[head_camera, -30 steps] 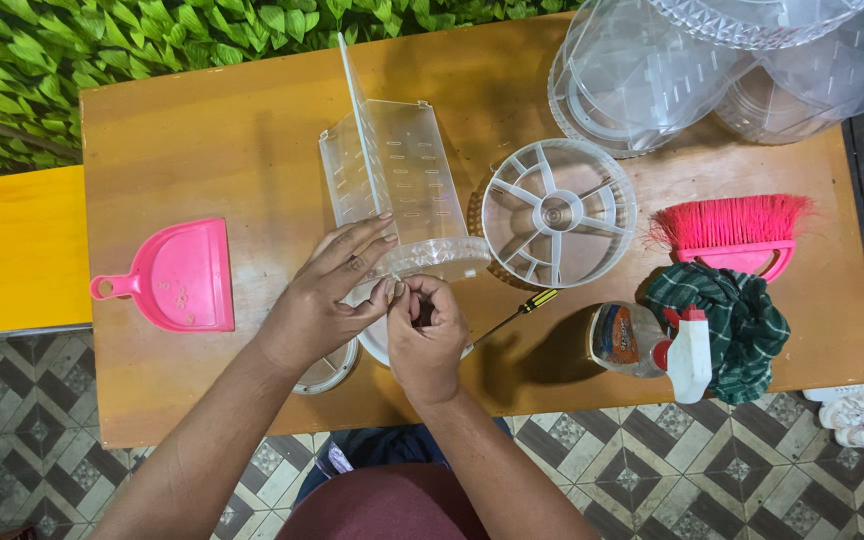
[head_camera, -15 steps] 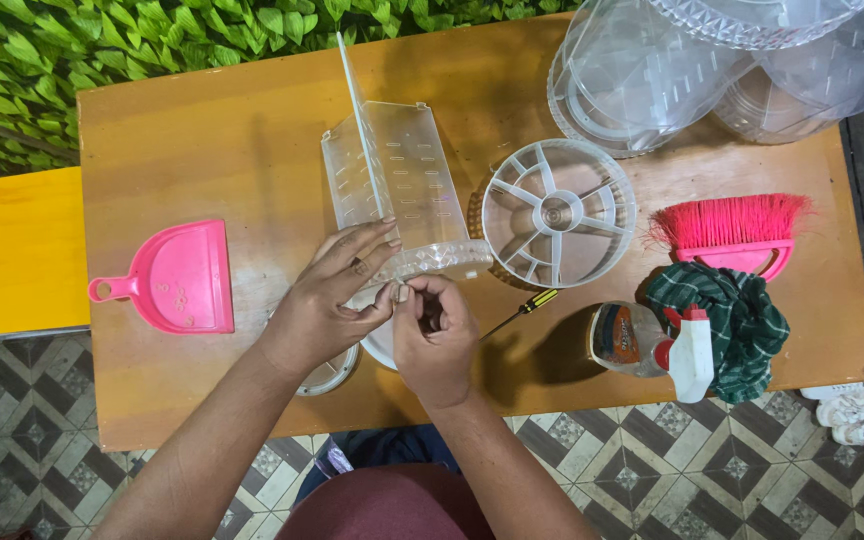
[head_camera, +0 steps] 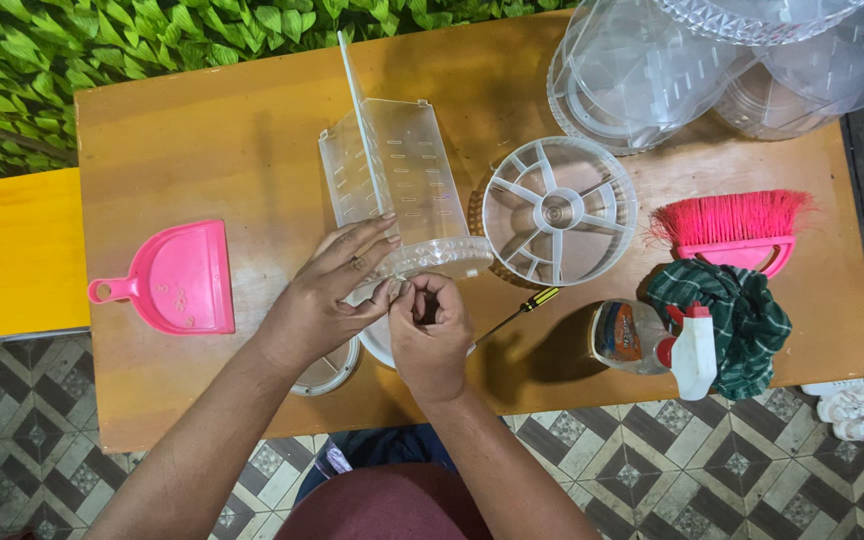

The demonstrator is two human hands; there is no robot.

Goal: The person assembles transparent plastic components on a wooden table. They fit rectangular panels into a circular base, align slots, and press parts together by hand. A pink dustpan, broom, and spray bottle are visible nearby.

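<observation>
Little change noted from a second ago. Left hand (head_camera: pixel 327 295) kept spread on clear plastic container (head_camera: pixel 397 190); right hand (head_camera: pixel 432 330) stays pinched at rim, contents hidden. Screwdriver (head_camera: pixel 517 312) left lying alongside.

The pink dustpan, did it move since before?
No. The dustpan lies in the same spot near the table's left edge, handle pointing left, just as in the earlier pictures.

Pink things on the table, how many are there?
2. The pink dustpan lies at the left of the wooden table, apart from the hands. The pink brush lies at the right, touching the green checked cloth. Nothing suggests another is hidden.
</observation>
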